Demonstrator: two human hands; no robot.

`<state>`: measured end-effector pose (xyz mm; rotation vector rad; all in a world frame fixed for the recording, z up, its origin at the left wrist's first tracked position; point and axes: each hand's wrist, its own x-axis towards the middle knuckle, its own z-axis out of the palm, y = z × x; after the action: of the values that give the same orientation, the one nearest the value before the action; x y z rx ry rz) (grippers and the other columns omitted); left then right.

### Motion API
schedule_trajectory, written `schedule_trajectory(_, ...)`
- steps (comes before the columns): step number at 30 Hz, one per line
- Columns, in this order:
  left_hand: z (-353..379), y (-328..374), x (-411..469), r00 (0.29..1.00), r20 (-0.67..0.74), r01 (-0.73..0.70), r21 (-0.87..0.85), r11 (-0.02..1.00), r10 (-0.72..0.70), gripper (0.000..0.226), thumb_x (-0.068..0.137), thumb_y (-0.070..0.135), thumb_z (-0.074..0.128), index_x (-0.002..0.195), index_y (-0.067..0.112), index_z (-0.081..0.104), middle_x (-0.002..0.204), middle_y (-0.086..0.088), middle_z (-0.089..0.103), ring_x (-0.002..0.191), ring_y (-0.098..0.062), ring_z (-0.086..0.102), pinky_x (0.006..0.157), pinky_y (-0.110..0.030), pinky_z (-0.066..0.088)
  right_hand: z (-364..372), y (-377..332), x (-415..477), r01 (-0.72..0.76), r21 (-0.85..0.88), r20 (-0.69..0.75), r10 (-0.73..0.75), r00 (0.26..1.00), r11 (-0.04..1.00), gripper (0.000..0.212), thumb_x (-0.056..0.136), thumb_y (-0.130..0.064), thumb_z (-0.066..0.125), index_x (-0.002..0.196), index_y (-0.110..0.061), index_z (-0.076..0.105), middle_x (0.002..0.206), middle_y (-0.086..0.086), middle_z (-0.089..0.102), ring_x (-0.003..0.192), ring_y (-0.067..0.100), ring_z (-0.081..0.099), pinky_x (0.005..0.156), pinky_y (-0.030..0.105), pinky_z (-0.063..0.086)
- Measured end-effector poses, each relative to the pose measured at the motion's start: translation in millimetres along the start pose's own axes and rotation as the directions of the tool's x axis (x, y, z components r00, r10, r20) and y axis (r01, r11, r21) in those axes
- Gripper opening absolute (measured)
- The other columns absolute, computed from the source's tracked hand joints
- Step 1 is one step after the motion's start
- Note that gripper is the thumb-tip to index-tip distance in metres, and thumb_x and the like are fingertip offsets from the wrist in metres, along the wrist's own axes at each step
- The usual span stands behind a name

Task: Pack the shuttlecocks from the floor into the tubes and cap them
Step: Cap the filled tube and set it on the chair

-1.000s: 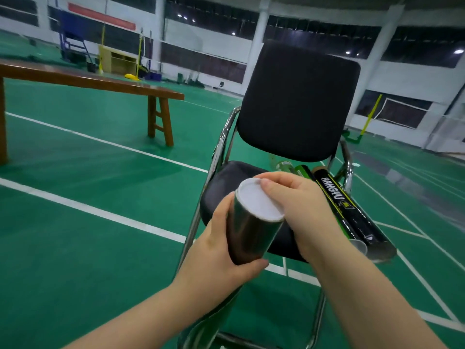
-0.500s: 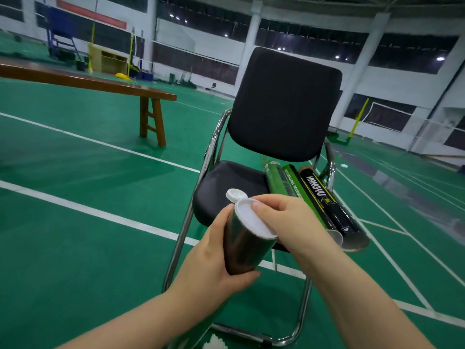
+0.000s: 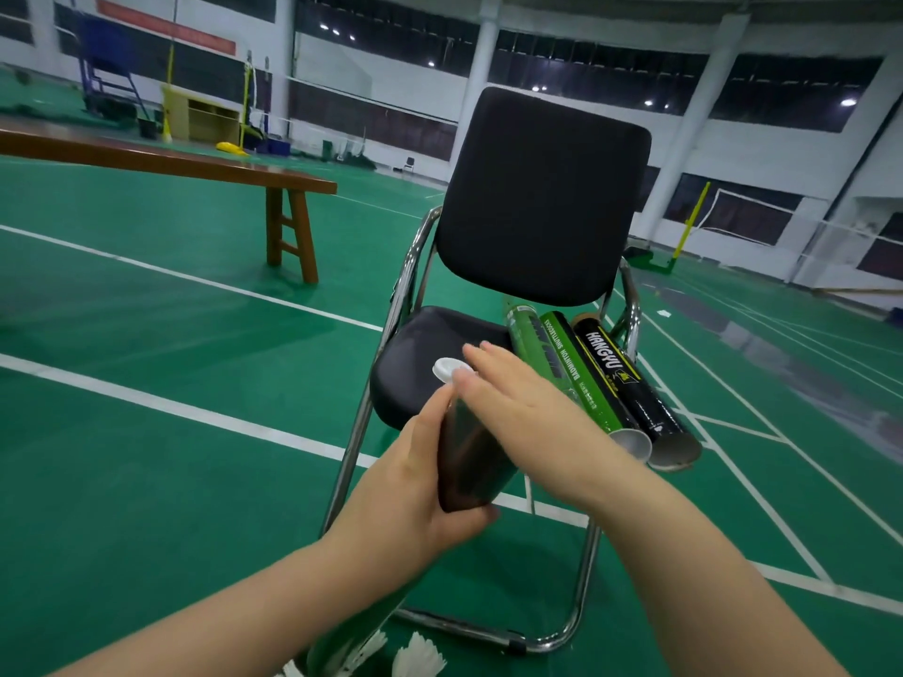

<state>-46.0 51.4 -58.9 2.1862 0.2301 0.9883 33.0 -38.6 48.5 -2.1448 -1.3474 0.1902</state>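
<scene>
So the left hand (image 3: 420,486) gripped the dark glossy cylindrical tube (image 3: 471,461); the right hand (image 3: 518,408), fingers straight, lay flat over its round white plastic cap (image 3: 447,369).

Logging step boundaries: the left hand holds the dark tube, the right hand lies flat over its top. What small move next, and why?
Probably press the right hand down to seat the cap: it lies flat over the top of the dark tube, which the left hand grips, and the cap's fit is hidden.
</scene>
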Motion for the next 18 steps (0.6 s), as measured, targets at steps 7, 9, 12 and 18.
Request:
schedule_trajectory(7, -7.0, 1.7, 5.8, 0.999, 0.017, -0.037, 0.056, 0.998, 0.036, 0.099, 0.060, 0.049, 0.068, 0.142, 0.041, 0.012, 0.132, 0.013, 0.048, 0.108, -0.011, 0.055, 0.082, -0.026, 0.048, -2.1, -12.7, -16.1, 0.035, -0.243, 0.009, -0.034, 0.999, 0.969, 0.080, 0.085, -0.055, 0.049, 0.148, -0.032, 0.005, 0.155, -0.015, 0.012, 0.141, 0.014, 0.015, 0.109, 0.035, 0.024)
schedule_trajectory(9, -9.7, 6.1, 7.2, 0.998, 0.017, -0.062, 0.107, 0.992, 0.060, 0.097, 0.059, 0.054, 0.064, 0.137, 0.048, 0.007, 0.132, 0.012, 0.049, 0.107, -0.011, 0.055, 0.079, -0.021, 0.045, -4.9, -13.6, -18.3, 0.024, -0.226, 0.011, -0.022, 1.000, 0.974, 0.082, 0.082, -0.047, 0.055, 0.147, -0.033, 0.007, 0.153, -0.013, 0.015, 0.138, 0.018, 0.021, 0.106, 0.035, 0.027)
schedule_trajectory(12, -17.2, 11.8, 9.5, 0.996, 0.026, -0.090, 0.179, 0.980, 0.087, 0.095, 0.055, 0.059, 0.057, 0.134, 0.047, 0.006, 0.126, 0.006, 0.055, 0.100, -0.011, 0.056, 0.074, -0.027, 0.047, -13.2, -14.4, -23.5, -0.002, -0.168, 0.060, 0.013, 0.998, 0.986, 0.081, 0.076, -0.034, 0.063, 0.142, -0.037, 0.016, 0.146, -0.013, 0.023, 0.128, 0.020, 0.035, 0.099, 0.035, 0.040)
schedule_trajectory(18, -59.7, 32.6, 30.5, 0.955, 0.079, -0.295, 0.353, 0.888, 0.286, 0.089, 0.061, 0.054, 0.061, 0.136, 0.041, 0.014, 0.124, -0.003, 0.057, 0.099, -0.014, 0.055, 0.077, -0.029, 0.049, -39.5, -28.8, -37.2, 0.145, -0.124, -0.023, -0.149, 0.989, 0.982, 0.076, 0.072, -0.024, 0.071, 0.135, -0.036, 0.030, 0.119, -0.012, 0.038, 0.102, 0.010, 0.042, 0.078, 0.022, 0.040)
